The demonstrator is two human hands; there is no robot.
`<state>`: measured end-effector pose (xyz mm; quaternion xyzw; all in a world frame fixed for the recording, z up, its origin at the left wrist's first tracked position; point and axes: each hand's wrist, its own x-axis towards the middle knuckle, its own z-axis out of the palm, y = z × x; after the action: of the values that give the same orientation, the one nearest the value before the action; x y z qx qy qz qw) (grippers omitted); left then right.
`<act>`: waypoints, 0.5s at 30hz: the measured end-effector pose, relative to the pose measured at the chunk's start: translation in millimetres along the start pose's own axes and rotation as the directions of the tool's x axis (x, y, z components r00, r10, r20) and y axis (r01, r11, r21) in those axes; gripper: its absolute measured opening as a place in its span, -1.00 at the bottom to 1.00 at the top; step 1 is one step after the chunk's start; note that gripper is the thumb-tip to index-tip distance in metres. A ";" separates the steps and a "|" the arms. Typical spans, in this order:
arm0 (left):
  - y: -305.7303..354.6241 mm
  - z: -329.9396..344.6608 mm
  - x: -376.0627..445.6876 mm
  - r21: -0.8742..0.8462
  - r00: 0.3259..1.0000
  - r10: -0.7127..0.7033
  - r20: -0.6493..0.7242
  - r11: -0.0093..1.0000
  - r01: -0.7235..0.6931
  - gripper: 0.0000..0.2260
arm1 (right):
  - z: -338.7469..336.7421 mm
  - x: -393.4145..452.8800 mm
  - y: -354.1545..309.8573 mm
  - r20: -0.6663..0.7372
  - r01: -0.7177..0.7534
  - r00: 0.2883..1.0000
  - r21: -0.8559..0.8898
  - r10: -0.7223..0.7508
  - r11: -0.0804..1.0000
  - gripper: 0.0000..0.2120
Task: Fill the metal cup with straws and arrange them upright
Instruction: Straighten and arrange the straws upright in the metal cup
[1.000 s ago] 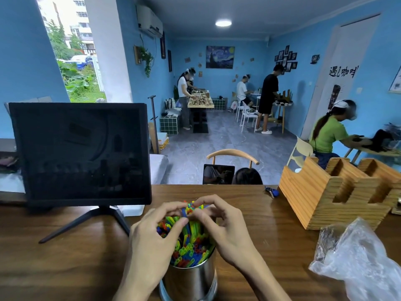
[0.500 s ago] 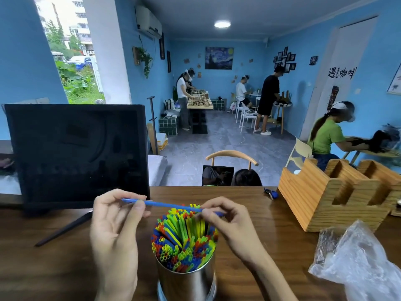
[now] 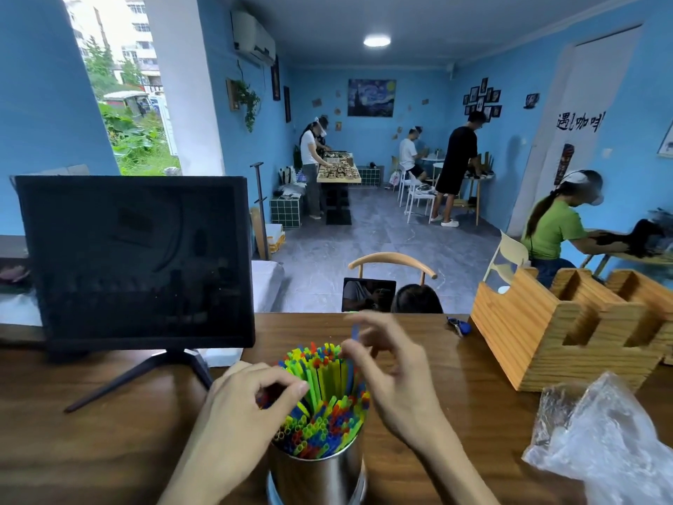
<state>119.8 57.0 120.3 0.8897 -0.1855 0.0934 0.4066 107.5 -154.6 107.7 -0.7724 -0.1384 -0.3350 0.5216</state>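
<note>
A shiny metal cup (image 3: 320, 475) stands on the wooden table near its front edge, packed with colourful straws (image 3: 320, 406) that stand mostly upright. My left hand (image 3: 247, 406) is at the cup's left side, its fingers curled against the straws there. My right hand (image 3: 393, 377) is above the cup's right side and pinches a single blue straw (image 3: 355, 331), held nearly upright with its top poking above my fingers. The right hand is blurred by motion.
A dark monitor (image 3: 138, 260) on a tripod stand sits at the left. A wooden organiser box (image 3: 568, 329) stands at the right, with a crumpled clear plastic bag (image 3: 601, 442) in front of it. Several people work at tables in the room beyond.
The blue straw, held level between both hands half a second ago, is now upright in my right hand alone. My left hand has let go and dropped to the straws at the cup's left.
</note>
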 end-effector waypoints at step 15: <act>-11.3 50.1 9.7 -0.223 0.987 0.056 -0.150 0.971 -0.089 -0.73 | 31.8 -14.2 8.9 0.111 -0.148 0.980 -0.141 0.164 0.979 -0.81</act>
<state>134.1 23.4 82.9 0.8204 -0.1979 0.1496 0.5151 113.9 -127.8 84.6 -0.8326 -0.0863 -0.2535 0.4847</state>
